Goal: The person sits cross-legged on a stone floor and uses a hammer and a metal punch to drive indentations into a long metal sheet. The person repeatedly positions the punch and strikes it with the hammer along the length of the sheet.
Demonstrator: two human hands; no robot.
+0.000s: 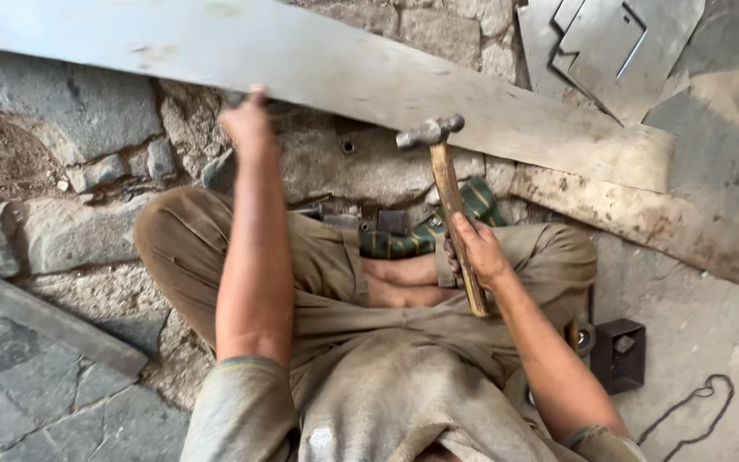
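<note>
I sit cross-legged on a stone floor. My left hand (248,120) reaches forward and grips the near edge of a long grey metal sheet strip (369,77) that runs slantwise across the top of the view. My right hand (477,250) is closed around the wooden handle of a ball-peen hammer (446,184); its steel head (428,132) is raised just below the strip's edge. A striped green cloth (438,224) lies by my knees under the hammer.
Cut metal sheet pieces (609,43) lean at the top right. A rusty metal strip (643,218) lies under the long sheet. A dark block (619,352) and a black cord (694,409) lie at right. A flat bar (44,321) crosses the stones at left.
</note>
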